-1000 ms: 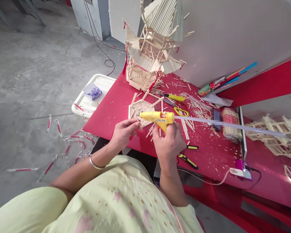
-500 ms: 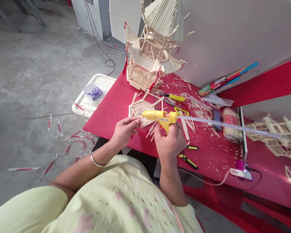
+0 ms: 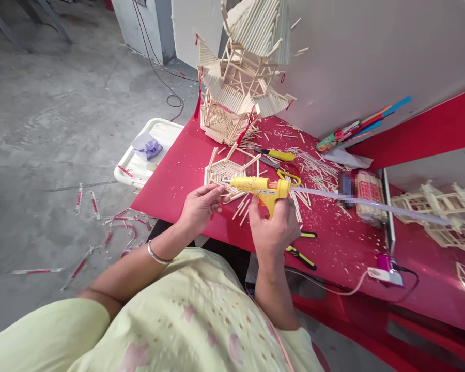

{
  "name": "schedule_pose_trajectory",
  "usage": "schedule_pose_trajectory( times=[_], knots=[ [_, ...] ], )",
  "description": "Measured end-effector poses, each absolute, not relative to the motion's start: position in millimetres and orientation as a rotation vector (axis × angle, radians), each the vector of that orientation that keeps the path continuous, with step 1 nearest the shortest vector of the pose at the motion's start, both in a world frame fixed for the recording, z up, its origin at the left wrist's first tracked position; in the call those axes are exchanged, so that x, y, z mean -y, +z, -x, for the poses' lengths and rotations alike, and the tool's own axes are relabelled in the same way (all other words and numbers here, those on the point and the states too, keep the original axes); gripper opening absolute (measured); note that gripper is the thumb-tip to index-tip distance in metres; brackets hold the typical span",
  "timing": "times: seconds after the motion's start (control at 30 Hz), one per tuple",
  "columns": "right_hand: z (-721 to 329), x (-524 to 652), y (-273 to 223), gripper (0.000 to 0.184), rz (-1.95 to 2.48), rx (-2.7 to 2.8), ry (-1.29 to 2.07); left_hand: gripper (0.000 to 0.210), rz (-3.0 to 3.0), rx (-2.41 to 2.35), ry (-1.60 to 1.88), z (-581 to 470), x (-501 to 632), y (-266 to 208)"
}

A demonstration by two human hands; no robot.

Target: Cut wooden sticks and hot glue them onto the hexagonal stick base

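Observation:
My right hand [image 3: 277, 227] is wrapped round the handle of a yellow glue gun [image 3: 259, 186], its nozzle pointing left. A long translucent glue stick [image 3: 325, 194] sticks out of its back end. My left hand [image 3: 201, 206] is closed in a pinch close to the nozzle tip; what the fingertips hold is too small to make out. Just beyond both hands, a flat web-like frame of pale wooden sticks [image 3: 220, 168] lies on the red table [image 3: 166, 178]. The glue gun and left fingers cover part of its near side.
A tall stick-built pagoda [image 3: 248, 98] with red tassels stands behind. Pliers [image 3: 279, 155], yellow-handled scissors [image 3: 289, 176], a cutter [image 3: 301, 257] and scattered sticks lie to the right. Bundled sticks [image 3: 370, 196] and a power strip [image 3: 385, 276] are farther right. A white bin lid [image 3: 124, 168] is at left.
The glue gun has shifted slightly right, and its nozzle is now beside my left fingertips. My left hand keeps its pinch and has barely moved.

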State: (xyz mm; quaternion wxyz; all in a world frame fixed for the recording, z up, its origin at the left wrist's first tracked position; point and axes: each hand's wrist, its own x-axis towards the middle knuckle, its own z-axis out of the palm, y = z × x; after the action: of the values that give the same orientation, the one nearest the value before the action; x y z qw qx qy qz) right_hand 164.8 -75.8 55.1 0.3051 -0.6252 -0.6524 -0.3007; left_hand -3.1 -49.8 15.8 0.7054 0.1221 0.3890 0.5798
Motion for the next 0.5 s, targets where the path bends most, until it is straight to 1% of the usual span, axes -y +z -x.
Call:
schedule_pose_trajectory(
  times=[0.17, 0.5],
  knots=[
    [-164.8, 77.6, 56.6, 0.028, 1.671, 1.735, -0.766, 0.043, -0.279, -0.867, 1.291, 2.0, 49.7, 14.6],
    [-163.1, 76.4, 55.1, 0.03, 1.645, 1.743, -0.746, 0.044, -0.27, -0.873, 1.295, 0.3, 47.3, 12.8]
  ],
)
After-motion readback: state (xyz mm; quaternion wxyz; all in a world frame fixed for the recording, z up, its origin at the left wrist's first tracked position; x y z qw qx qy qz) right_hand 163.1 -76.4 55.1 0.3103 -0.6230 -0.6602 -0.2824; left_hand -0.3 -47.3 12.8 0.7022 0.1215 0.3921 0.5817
